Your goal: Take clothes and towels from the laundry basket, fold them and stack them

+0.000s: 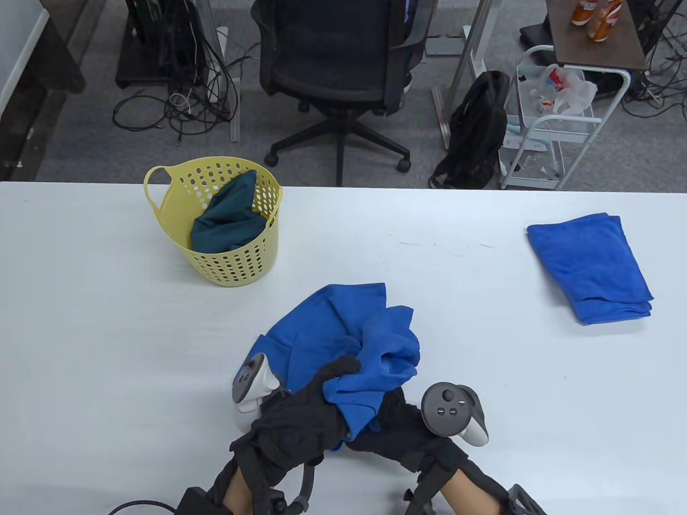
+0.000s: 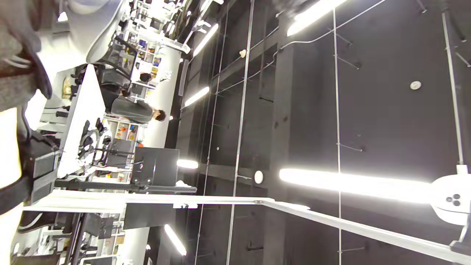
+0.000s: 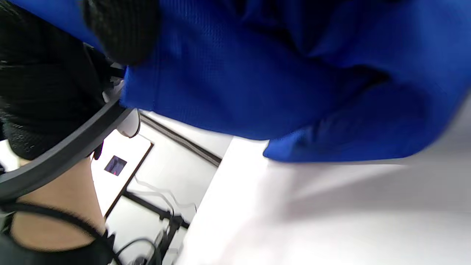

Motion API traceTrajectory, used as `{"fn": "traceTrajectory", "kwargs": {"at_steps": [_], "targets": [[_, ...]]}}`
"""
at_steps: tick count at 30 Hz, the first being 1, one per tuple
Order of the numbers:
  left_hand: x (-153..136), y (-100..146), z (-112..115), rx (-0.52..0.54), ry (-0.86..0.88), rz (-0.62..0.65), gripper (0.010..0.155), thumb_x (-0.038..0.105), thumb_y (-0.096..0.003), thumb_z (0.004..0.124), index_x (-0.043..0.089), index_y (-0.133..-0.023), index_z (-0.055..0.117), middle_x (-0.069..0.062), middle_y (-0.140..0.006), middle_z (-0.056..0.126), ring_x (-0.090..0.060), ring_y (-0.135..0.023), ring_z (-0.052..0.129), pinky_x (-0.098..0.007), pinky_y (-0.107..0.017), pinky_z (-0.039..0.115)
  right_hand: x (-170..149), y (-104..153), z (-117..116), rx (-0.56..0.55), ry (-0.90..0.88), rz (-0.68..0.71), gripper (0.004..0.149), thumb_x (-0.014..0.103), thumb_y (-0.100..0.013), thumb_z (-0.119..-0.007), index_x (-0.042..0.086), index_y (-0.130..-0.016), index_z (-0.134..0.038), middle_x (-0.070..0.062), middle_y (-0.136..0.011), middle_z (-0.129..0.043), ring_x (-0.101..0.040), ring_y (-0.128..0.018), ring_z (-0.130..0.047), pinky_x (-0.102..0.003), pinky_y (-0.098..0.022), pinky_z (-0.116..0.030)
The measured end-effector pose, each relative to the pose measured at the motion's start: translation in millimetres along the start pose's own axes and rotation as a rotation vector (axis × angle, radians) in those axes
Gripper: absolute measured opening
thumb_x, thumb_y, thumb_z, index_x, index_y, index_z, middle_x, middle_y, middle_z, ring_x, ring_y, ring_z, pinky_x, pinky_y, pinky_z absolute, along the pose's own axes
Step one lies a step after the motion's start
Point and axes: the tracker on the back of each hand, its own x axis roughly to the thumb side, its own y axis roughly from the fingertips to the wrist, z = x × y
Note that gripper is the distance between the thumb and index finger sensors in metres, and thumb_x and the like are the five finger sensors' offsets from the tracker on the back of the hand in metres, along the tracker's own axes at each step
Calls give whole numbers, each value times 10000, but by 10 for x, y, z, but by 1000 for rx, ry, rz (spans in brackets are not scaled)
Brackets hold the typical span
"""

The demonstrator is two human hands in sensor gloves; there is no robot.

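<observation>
A crumpled blue cloth [image 1: 343,332] lies near the table's front edge, partly lifted at its near end. My left hand [image 1: 330,378] in a black glove curls its fingers over a bunched fold of it. My right hand [image 1: 396,413] sits just to the right, with its fingers tucked under the same cloth and mostly hidden. In the right wrist view the blue cloth [image 3: 294,73] fills the top, with a gloved fingertip [image 3: 117,33] pressed into it. A yellow laundry basket [image 1: 236,263] at the back left holds a dark teal garment [image 1: 228,217]. A folded blue towel [image 1: 590,268] lies at the right.
The white table [image 1: 107,332] stretches wide around the cloth. Behind its far edge stand an office chair [image 1: 333,59], a black backpack [image 1: 477,129] and a white trolley [image 1: 558,123]. The left wrist view shows only the ceiling and distant desks, turned on its side.
</observation>
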Motion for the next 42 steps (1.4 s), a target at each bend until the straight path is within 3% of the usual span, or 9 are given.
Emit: {"fn": "traceTrajectory", "kwargs": {"at_steps": [6, 11, 14, 20, 24, 28, 30, 33, 42], "targets": [[269, 284, -388, 483, -506, -118, 808, 141, -590, 752, 130, -1187, 208, -170, -1253, 391, -366, -1136, 557, -533, -788, 527, -245, 66, 341, -32, -720, 94, 424, 224, -652, -574, 59, -1042, -555, -290, -1135, -541, -500, -990, -651, -716, -715, -517], [294, 427, -483, 690, -1223, -366, 521, 499, -545, 763, 352, -1034, 659, -169, -1206, 578, -414, -1050, 691, -576, -734, 666, -220, 106, 617, -2, -480, 4, 433, 264, -658, -573, 67, -1043, -589, -74, -674, -913, -94, -382, -941, -366, -364, -880], [224, 421, -516, 567, -1076, -162, 460, 631, -559, 716, 430, -968, 650, -251, -1296, 369, -565, -1139, 344, -688, -761, 441, -257, 139, 683, -7, -448, -112, 449, 290, -680, -602, 56, -1062, -595, -89, -647, -912, -105, -354, -930, -380, -352, -867], [191, 472, -564, 812, -989, -292, 471, 517, -582, 787, 235, -949, 699, -44, -781, 997, -182, -537, 1042, -485, -535, 858, -249, 356, 939, -510, 44, -265, 566, 226, -640, -707, -24, -1104, -499, -437, -1078, -463, -604, -869, -647, -753, -607, -560], [167, 504, -609, 897, -1173, -588, 487, 545, -598, 757, 229, -962, 688, 7, -736, 1001, -109, -482, 1043, -423, -503, 886, 47, 260, 729, -261, 244, -62, 466, 430, -605, -799, 41, -861, -811, -327, -1118, -567, -589, -948, -605, -792, -620, -530], [148, 603, -723, 981, -1140, -648, 490, 533, -596, 770, 200, -951, 710, -12, -705, 1011, -111, -437, 1046, -422, -476, 891, 39, 39, 75, 365, 654, -287, 1072, 657, -549, -714, -124, -1194, -361, -465, -1185, -156, -761, -977, -231, -901, -610, -336], [164, 662, -776, 1008, -1141, -660, 493, 532, -596, 768, 193, -950, 710, -13, -699, 1011, -111, -435, 1045, -424, -475, 890, -11, -8, -39, 351, 846, -323, 873, 517, -587, -734, -38, -1178, -409, -401, -1188, -187, -706, -996, -284, -853, -644, -378], [212, 757, -874, 998, -1140, -668, 509, 516, -573, 798, 178, -943, 712, 1, -679, 1013, -105, -431, 1045, -425, -479, 892, -11, 48, 313, -22, 777, -267, 401, 305, -609, -712, 97, -945, -778, -277, -1136, -573, -567, -980, -598, -747, -655, -550], [-48, 732, -1005, 334, -1209, -1195, 829, 375, -446, 967, 258, -1169, 578, 34, -844, 921, -194, -671, 981, -561, -652, 793, -579, 531, 1280, -476, 308, -448, 398, 177, -610, -678, 62, -987, -734, -316, -1045, -716, -553, -866, -759, -710, -623, -629]]}}
